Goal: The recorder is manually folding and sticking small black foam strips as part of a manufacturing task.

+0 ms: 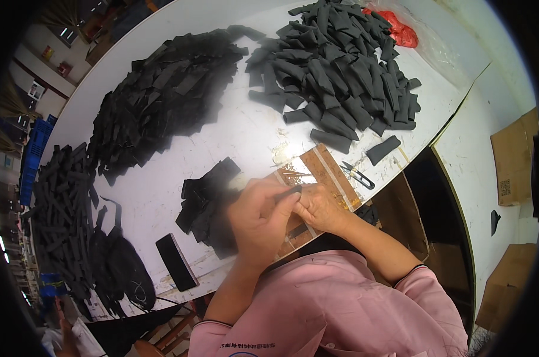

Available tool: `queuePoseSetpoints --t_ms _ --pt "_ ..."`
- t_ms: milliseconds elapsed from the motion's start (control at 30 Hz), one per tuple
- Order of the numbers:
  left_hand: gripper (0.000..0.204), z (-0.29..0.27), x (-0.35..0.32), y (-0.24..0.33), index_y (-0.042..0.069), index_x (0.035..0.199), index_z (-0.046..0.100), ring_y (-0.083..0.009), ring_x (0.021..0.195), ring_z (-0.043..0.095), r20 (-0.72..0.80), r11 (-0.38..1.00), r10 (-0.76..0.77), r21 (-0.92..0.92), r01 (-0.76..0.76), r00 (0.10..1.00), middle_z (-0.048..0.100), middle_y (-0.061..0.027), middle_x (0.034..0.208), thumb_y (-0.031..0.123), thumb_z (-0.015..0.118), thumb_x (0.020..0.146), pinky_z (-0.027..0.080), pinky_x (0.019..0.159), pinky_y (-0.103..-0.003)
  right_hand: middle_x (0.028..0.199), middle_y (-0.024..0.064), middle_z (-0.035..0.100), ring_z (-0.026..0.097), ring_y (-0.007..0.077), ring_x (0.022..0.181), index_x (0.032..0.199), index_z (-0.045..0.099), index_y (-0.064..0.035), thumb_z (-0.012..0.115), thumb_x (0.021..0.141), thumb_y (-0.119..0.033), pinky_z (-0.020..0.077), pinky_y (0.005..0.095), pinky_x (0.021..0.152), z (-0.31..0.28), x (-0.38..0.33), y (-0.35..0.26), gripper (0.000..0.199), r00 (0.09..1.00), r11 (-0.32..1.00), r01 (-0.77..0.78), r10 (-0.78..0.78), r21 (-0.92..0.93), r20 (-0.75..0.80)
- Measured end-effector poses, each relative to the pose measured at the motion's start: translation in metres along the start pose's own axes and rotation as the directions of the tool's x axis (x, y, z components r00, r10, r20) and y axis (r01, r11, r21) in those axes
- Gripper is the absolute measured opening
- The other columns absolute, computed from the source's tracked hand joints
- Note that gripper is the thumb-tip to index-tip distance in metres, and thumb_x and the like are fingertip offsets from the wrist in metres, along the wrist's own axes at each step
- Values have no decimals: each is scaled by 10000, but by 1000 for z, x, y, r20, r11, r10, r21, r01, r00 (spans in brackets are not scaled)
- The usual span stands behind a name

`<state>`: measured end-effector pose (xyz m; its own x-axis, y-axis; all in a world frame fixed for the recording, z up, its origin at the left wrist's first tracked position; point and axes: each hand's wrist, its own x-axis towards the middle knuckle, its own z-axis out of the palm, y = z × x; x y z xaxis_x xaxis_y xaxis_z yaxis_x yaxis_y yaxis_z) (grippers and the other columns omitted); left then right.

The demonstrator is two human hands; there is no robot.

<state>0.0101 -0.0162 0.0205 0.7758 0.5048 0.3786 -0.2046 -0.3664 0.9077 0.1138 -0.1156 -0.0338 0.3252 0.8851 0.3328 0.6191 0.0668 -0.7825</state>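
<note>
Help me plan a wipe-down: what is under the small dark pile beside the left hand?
White tabletop shows left of the small dark pile. Whatever lies beneath is covered by its pieces, and the left hand hides part of its right edge.

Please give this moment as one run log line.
left hand: holding dark piece | right hand: at same piece | phone: on table | snips: near right hand

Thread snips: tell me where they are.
In the head view, the thread snips lie right of centre, between the right hand and the lone dark fabric piece.
</note>
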Motion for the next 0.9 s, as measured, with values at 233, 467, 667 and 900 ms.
queuePoseSetpoints --t_ms 233,467,667,900 --pt "97 -4 -8 8 -24 852 557 -192 785 542 -229 852 -98 -523 -38 968 579 -142 857 67 534 829 434 750 -308 633 140 535 538 311 620 701 524 -10 551 793 -271 420 381 547 -19 10 -22 278 999 994 -1 5 -107 33" --pt "106 -13 -10 -10 -28 851 561 -198 803 536 -220 883 -151 -467 32 964 588 -137 836 71 557 814 410 771 -311 605 126 488 493 300 547 708 504 -13 582 783 -172 409 361 508 2 0 0 192 999 987 45 -45 -154 4" --pt "63 -15 -9 -10 -41 834 561 -182 775 545 -211 938 -122 -344 44 970 587 -139 819 -12 516 801 419 751 -284 611 115 543 536 258 561 776 559 -14 570 783 -209 426 340 510 5 -28 11 196 980 919 -166 194 -359 43" --pt "76 1 -13 -14 -37 864 555 -73 716 505 -209 897 -161 -439 54 965 582 -64 829 -6 505 816 409 643 -188 583 69 515 503 160 509 751 553 13 608 762 -159 389 290 460 -10 -5 -23 181 994 956 2 -34 -293 -104"
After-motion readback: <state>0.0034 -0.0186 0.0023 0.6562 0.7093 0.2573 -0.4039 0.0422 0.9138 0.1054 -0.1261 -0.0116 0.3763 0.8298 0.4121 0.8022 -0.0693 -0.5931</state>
